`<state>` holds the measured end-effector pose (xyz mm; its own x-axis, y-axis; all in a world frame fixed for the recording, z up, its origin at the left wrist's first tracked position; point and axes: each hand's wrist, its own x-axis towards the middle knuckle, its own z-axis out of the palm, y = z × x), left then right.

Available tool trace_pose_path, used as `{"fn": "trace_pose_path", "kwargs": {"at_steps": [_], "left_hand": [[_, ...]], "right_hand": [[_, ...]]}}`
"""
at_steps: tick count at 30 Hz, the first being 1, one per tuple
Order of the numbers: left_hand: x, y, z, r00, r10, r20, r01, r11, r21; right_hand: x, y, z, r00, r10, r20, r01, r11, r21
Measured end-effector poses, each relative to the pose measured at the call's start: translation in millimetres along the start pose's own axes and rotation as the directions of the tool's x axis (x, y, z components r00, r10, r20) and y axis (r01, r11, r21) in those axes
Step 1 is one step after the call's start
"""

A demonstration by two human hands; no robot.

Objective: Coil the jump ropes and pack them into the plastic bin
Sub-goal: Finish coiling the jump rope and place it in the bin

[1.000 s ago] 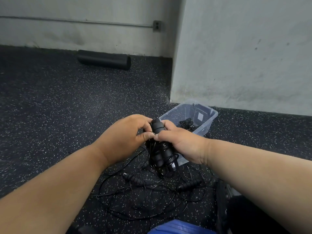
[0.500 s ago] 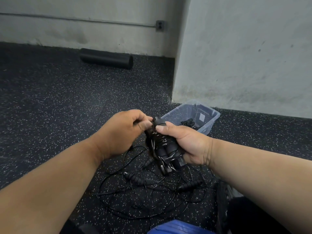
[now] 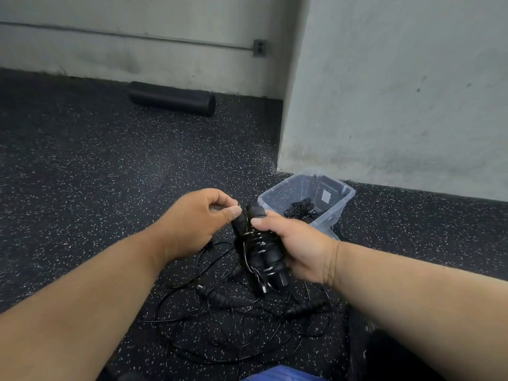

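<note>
Two hands (image 3: 198,224) (image 3: 297,248), one plastic bin (image 3: 334,213), one foam roller (image 3: 171,98), one wall outlet (image 3: 259,47).

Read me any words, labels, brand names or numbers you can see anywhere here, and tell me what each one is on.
No text is legible.
White label on the far wall of the plastic bin: too small and blurred to read.
Coiled jump rope held in the right hand, pinched by the left hand: no visible print.
Foam roller and wall outlet: no markings readable.

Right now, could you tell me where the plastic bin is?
The plastic bin sits on the floor right of centre, just beyond the right hand, near the wall corner.
</note>
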<state>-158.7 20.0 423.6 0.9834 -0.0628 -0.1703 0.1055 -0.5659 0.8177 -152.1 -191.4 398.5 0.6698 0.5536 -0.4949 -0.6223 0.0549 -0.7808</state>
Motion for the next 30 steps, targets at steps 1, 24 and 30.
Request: {"fn": "trace_pose_path", "kwargs": {"at_steps": [1,24,30], "left_hand": [[1.0,-3.8,3.9,1.0,-0.03,0.004,0.03,0.999,-0.024],[13.0,-22.4,65.8,0.97,-0.235,0.06,0.241,0.918,-0.314],[23.9,-28.0,63.3,0.965,-0.218,0.146,0.253,0.923,-0.292]], "right_hand": [[-0.6,1.9,-0.9,0.999,0.015,-0.032,-0.015,1.0,0.009],[36.9,-7.7,-38.1,0.949,-0.038,-0.314,-0.023,0.982,-0.189],[52.2,-29.0,-69.9,0.932,-0.082,-0.353,-0.017,0.963,-0.269]]}}
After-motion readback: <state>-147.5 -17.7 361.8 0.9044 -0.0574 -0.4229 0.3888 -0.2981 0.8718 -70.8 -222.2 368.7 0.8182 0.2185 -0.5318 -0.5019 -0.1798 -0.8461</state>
